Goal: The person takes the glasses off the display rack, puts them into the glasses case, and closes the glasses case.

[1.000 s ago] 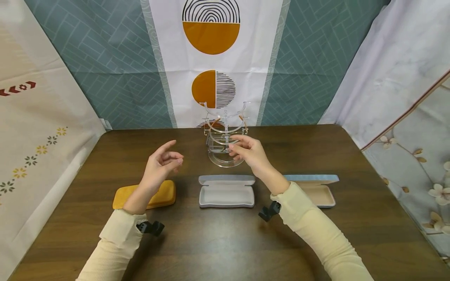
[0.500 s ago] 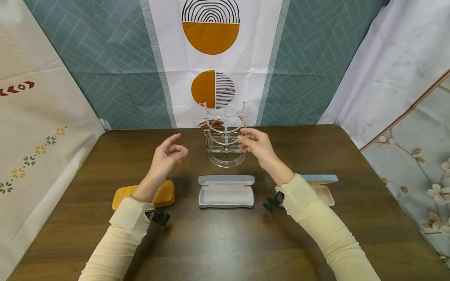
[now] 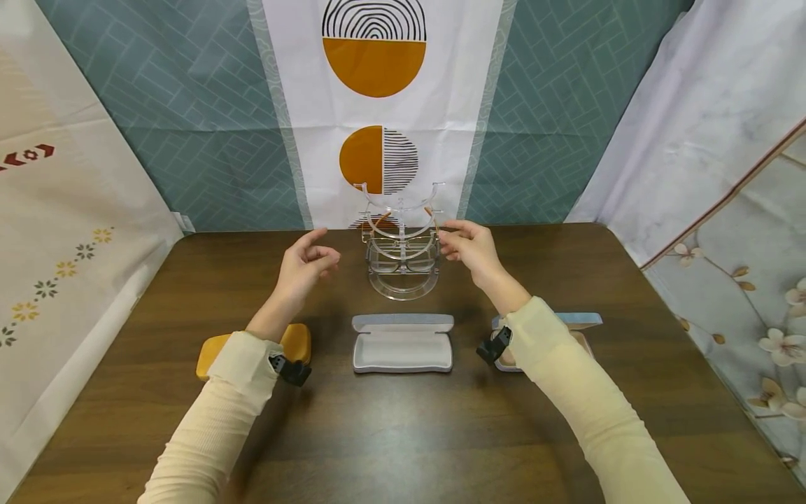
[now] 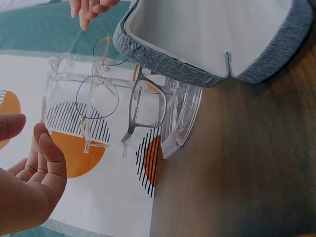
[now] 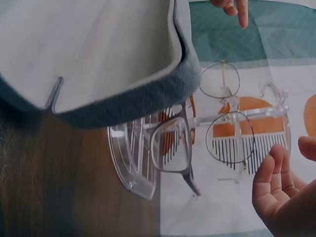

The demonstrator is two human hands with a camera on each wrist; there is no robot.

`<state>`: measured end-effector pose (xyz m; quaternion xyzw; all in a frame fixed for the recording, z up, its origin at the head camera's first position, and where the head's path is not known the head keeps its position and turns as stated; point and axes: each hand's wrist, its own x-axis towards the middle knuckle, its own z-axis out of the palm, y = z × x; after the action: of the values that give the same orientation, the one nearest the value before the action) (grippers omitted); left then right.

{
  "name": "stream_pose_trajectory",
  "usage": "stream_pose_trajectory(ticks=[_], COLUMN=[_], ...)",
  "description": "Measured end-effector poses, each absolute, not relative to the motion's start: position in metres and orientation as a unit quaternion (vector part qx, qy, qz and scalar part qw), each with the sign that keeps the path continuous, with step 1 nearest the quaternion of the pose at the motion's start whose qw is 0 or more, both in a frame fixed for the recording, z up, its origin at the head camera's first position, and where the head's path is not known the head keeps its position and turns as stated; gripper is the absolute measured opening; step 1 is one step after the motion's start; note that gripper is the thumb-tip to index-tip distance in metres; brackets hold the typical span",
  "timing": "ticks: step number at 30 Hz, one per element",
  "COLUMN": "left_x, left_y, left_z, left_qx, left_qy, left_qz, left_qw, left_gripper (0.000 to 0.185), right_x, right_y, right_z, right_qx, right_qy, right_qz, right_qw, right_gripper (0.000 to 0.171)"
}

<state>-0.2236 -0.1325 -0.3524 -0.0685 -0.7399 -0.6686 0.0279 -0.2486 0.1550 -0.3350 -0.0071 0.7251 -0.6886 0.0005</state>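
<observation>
A clear tiered display stand (image 3: 403,292) stands at the back of the table. Round thin-rimmed glasses (image 5: 254,137) sit on an upper tier, and grey-framed glasses (image 3: 403,267) sit lower down. My right hand (image 3: 471,252) is just beside the stand's right side, its fingers loosely bent and holding nothing. On the other side, my left hand (image 3: 303,268) hovers a short way left of the stand, thumb and index finger apart, also holding nothing. An open grey glasses case (image 3: 403,320) lies in front of the stand and looms large in both wrist views.
A closed mustard-yellow glasses case (image 3: 297,343) lies under my left forearm. At the right, an open glasses case with a blue lid (image 3: 581,319) is partly covered by my right sleeve. A patterned cloth (image 3: 535,140) hangs behind the table.
My right hand has moved from in front of the stand to its right side. My left hand has moved forward and slightly right. The glasses and cases stay in place.
</observation>
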Motion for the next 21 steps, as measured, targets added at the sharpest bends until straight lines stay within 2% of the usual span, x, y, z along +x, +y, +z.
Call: stream_pose_trajectory(ticks=[10, 21], left_x=[-0.241, -0.259], left_y=[-0.120, -0.106], left_z=[-0.357, -0.363], left_qx=[-0.065, 0.010], left_qy=[-0.726, -0.720], left_qz=[-0.681, -0.691], left_qw=[0.069, 0.068], left_gripper=[0.041, 0.025], right_x=[-0.265, -0.274], right_y=[0.159, 0.154], right_z=[-0.338, -0.349], right_qx=[0.034, 0.066], right_qy=[0.767, 0.778], right_qz=[-0.640, -0.625], right_qw=[-0.024, -0.021], right_gripper=[0.031, 0.029])
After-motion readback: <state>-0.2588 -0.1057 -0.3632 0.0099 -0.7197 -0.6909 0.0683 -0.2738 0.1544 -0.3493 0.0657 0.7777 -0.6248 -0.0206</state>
